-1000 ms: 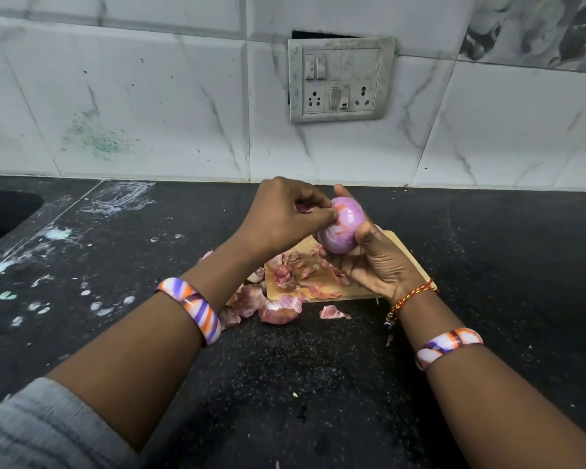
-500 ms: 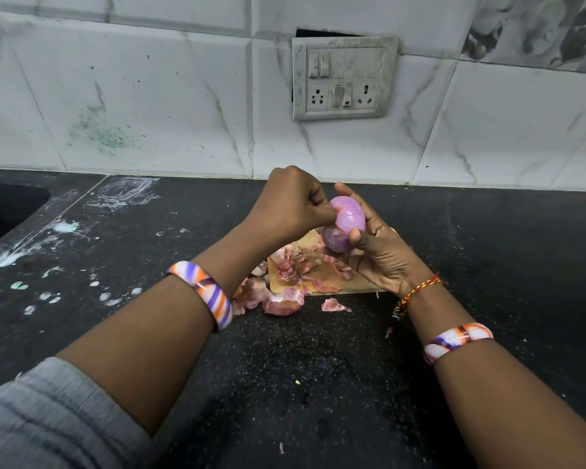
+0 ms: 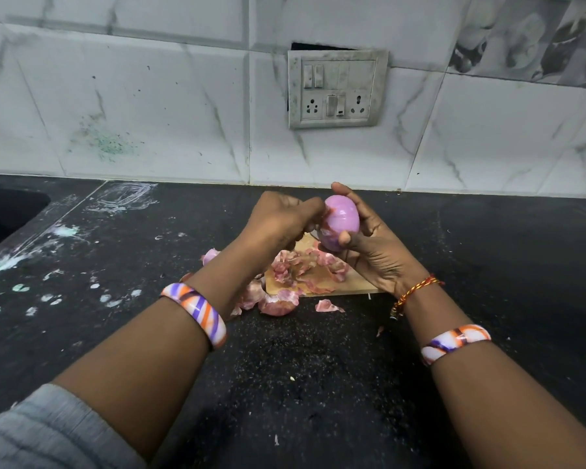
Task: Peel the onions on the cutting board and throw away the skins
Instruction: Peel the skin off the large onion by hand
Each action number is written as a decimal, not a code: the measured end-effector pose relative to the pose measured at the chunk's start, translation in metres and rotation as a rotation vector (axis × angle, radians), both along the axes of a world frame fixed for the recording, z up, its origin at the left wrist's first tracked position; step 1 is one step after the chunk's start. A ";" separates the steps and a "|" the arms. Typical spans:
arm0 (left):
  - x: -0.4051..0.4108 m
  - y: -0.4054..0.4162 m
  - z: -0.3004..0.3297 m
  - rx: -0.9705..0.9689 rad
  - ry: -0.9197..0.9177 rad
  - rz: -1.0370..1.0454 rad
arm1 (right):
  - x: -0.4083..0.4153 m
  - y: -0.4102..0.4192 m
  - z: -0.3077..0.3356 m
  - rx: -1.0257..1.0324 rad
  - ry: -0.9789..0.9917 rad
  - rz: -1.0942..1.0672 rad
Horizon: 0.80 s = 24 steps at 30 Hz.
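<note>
Right grip curls round the onion; left grip pinches its near-left side, skins below.

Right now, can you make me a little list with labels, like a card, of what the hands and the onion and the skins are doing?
onion: purple, mostly peeled, held up over the board
right hand: grips the onion, thumb on its near side
left hand: fingertips pinch at the onion's left end
board: wooden, on the black counter, partly hidden by the hands
skins: pink scraps piled on the board, more spilled onto the counter beside it
wall: white tiles with a socket plate
skins thrown away: not yet
</note>
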<state>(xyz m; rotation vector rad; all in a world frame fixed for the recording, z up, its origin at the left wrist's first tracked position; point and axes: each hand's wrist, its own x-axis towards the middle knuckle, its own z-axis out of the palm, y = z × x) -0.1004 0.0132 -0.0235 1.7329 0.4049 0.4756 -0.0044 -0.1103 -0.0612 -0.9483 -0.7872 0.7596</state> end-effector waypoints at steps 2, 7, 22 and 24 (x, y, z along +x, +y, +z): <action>-0.003 -0.003 0.000 -0.054 0.024 -0.012 | -0.001 -0.002 0.000 -0.013 -0.015 -0.008; -0.004 -0.007 -0.003 -0.234 0.103 0.002 | -0.004 -0.006 -0.003 -0.057 -0.079 -0.041; -0.009 -0.005 -0.004 -0.430 0.070 0.052 | -0.016 -0.007 0.016 -0.125 -0.287 -0.154; -0.008 -0.003 -0.002 -0.411 0.094 0.047 | -0.016 -0.004 0.013 -0.137 -0.307 -0.160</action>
